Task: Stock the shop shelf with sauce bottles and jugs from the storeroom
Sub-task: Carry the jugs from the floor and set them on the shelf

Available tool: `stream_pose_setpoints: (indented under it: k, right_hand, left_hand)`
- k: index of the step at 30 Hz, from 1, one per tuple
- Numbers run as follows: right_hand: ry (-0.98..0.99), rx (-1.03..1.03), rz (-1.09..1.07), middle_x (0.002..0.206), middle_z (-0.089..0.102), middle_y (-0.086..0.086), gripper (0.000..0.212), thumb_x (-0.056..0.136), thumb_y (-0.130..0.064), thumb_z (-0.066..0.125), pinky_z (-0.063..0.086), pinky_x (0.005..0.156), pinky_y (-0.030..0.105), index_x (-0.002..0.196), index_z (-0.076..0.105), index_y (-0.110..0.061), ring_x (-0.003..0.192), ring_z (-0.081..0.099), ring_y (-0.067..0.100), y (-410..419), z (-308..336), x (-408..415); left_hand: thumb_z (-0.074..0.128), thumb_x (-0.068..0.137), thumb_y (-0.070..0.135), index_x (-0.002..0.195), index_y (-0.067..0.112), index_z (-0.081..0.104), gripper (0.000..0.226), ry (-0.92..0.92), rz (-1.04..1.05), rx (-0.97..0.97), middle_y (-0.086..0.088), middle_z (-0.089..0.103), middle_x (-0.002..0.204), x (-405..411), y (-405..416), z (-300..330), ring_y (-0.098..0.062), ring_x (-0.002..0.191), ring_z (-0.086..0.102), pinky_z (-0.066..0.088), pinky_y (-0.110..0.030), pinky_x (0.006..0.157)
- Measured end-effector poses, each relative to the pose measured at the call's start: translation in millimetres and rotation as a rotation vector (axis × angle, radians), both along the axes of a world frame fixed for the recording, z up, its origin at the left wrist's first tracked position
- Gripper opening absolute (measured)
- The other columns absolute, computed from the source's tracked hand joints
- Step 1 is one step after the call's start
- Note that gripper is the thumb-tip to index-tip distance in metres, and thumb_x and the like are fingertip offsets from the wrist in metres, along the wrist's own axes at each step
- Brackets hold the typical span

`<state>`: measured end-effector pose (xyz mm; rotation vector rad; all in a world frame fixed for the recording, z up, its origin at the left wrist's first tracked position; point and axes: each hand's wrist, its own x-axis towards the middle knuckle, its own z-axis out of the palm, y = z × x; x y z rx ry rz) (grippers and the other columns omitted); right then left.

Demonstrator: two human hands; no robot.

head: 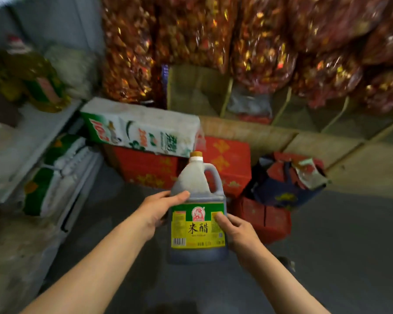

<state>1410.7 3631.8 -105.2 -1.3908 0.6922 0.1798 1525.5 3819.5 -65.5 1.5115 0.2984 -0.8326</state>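
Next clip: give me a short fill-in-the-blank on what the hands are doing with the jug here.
1. Both hands hold one jug with a ____ and green label.
2. The left hand grips the jug's ____ side.
3. The right hand has its thumb on the ____.
4. The jug's cap is ____.

Missing words: yellow; left; label; on

Grey concrete floor (327,245); white shelf unit (32,132) at left; pale wall (55,19) behind

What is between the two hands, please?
In the head view, the vinegar jug sits between the left hand and right hand, gripped by both.
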Motion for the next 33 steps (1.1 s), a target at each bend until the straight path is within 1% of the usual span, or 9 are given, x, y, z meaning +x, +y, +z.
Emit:
stream_pose_setpoints:
  k: [3, 5, 9, 12, 15, 18, 26, 30, 33]
  right_hand:
    - [-0.066, -0.002, 0.017, 0.105, 0.076, 0.019, 0.055, 0.065, -0.045, 0.084, 0.054, 0.097, 0.059, 0.105, 0.078, -0.008, 0.102, 0.072, 0.040, 19.2, 45.8, 45.1]
    - [-0.113, 0.006, 0.062, 0.107, 0.075, 0.021, 0.053, 0.071, -0.042, 0.084, 0.056, 0.095, 0.055, 0.109, 0.076, -0.006, 0.102, 0.073, 0.039, 27.8, 68.5, 77.5]
    - [-0.187, -0.040, 0.161, 0.101, 0.078, 0.016, 0.054, 0.074, -0.041, 0.077, 0.062, 0.082, 0.040, 0.111, 0.074, -0.002, 0.094, 0.075, 0.031, 39.9, 104.9, 151.4]
    - [-0.222, -0.058, 0.244, 0.096, 0.079, 0.012, 0.038, 0.087, -0.034, 0.073, 0.062, 0.074, 0.032, 0.107, 0.074, -0.003, 0.089, 0.077, 0.026, 46.1, 118.1, 218.5]
    - [-0.270, -0.048, 0.321, 0.096, 0.079, 0.010, 0.044, 0.083, -0.038, 0.072, 0.058, 0.066, 0.024, 0.109, 0.073, -0.002, 0.085, 0.077, 0.021, 57.5, 130.6, 292.1]
    - [-0.302, -0.032, 0.391, 0.096, 0.078, 0.013, 0.039, 0.087, -0.032, 0.072, 0.059, 0.066, 0.025, 0.109, 0.073, 0.000, 0.082, 0.077, 0.022, 74.9, 144.2, 367.4]
    - [-0.384, 0.054, 0.592, 0.099, 0.079, 0.012, 0.052, 0.071, -0.047, 0.075, 0.059, 0.089, 0.040, 0.106, 0.076, -0.009, 0.094, 0.076, 0.028, 164.7, 176.9, 526.5]
    - [-0.441, 0.055, 0.653, 0.099, 0.078, 0.011, 0.058, 0.069, -0.052, 0.074, 0.059, 0.091, 0.045, 0.109, 0.075, -0.009, 0.094, 0.076, 0.028, 222.9, 183.3, 584.8]
    - [-0.471, 0.089, 0.641, 0.101, 0.078, 0.015, 0.059, 0.071, -0.050, 0.078, 0.059, 0.092, 0.050, 0.111, 0.075, -0.007, 0.096, 0.075, 0.032, 264.6, 191.3, 625.1]
  left_hand:
    - [0.077, 0.083, 0.030, 0.091, 0.025, 0.064, 0.016, -0.084, 0.021, -0.049, 0.007, 0.065, 0.081, 32.4, 23.0, 56.2, -0.005, 0.074, 0.055, 0.038, -0.025, 0.061]
    - [0.075, 0.084, 0.030, 0.098, 0.022, 0.065, 0.019, -0.119, 0.044, -0.061, 0.007, 0.064, 0.082, 56.1, 37.3, 81.8, -0.006, 0.075, 0.053, 0.037, -0.026, 0.061]
    - [0.080, 0.075, 0.041, 0.118, 0.019, 0.063, 0.052, -0.173, 0.112, -0.021, 0.003, 0.067, 0.096, 115.2, 61.1, 108.6, -0.013, 0.086, 0.056, 0.042, -0.030, 0.067]
    - [0.087, 0.042, 0.060, 0.122, 0.019, 0.064, 0.092, -0.208, 0.173, 0.002, -0.002, 0.070, 0.111, 166.0, 75.8, 120.3, -0.025, 0.109, 0.059, 0.046, -0.045, 0.098]
    - [0.090, 0.021, 0.070, 0.123, 0.020, 0.064, 0.116, -0.251, 0.279, 0.021, -0.006, 0.071, 0.116, 219.8, 92.2, 127.8, -0.030, 0.116, 0.060, 0.046, -0.048, 0.100]
    - [0.090, 0.030, 0.061, 0.115, 0.014, 0.068, 0.099, -0.252, 0.393, 0.038, -0.008, 0.076, 0.103, 267.7, 108.2, 154.8, -0.030, 0.105, 0.066, 0.050, -0.039, 0.081]
    - [0.093, 0.025, 0.061, 0.104, 0.013, 0.071, 0.095, -0.346, 0.669, 0.078, -0.006, 0.075, 0.103, 372.4, 190.7, 196.0, -0.026, 0.103, 0.067, 0.048, -0.046, 0.103]
    - [0.087, 0.065, 0.044, 0.087, 0.018, 0.057, 0.046, -0.382, 0.709, 0.109, -0.001, 0.068, 0.089, 412.7, 240.9, 214.2, -0.015, 0.081, 0.060, 0.046, -0.031, 0.078]
    - [0.091, 0.043, 0.064, 0.103, 0.016, 0.065, 0.081, -0.374, 0.668, 0.171, -0.003, 0.074, 0.096, 451.0, 282.7, 229.1, -0.021, 0.091, 0.068, 0.052, -0.036, 0.083]
